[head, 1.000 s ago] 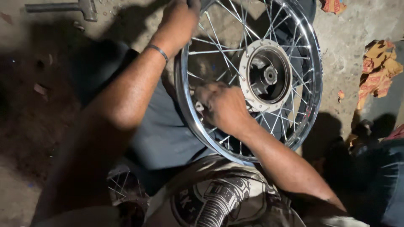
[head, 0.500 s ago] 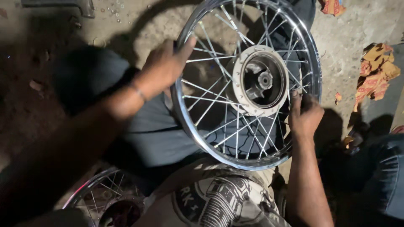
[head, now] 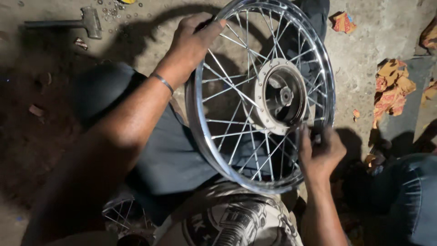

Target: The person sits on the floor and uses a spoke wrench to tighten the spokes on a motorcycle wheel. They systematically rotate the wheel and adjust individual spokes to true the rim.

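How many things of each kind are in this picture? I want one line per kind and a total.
Spoked wheel held by left hand and right hand: 1
Second spoked wheel, partly seen: 1
Hammer: 1
Wrist bangle: 1
Total: 4

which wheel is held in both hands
The big spoked wheel in the middle: left hand grips its top rim, right hand its lower right. The small wheel lies untouched.

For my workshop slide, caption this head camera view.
Left hand and right hand grip a chrome spoked wheel; hammer nearby.
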